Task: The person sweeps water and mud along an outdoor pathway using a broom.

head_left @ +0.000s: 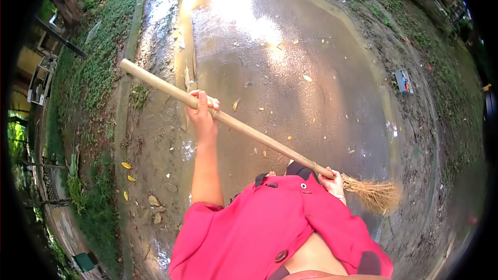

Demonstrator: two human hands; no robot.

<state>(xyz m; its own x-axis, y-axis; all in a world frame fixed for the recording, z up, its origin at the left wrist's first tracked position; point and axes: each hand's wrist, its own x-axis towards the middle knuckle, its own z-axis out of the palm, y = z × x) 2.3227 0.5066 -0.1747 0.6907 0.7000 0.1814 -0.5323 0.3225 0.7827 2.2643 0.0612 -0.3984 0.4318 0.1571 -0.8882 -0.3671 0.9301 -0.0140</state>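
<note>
A long wooden-handled broom [259,137] lies diagonally across my front, its bare end at the upper left and its straw bristles at the lower right. My left hand [203,108] is wrapped round the upper part of the handle. Close to the bristles, my right hand [332,181] grips the lower end of the handle. The bristles hang beside my right hand, above the wet ground [290,98], and look spread out.
Scattered leaves dot the wet path. A concrete curb [123,109] and green plants [93,78] run along the left. At the right, a small grey box-like object [404,81] lies on muddy ground. A tree trunk [66,8] stands upper left.
</note>
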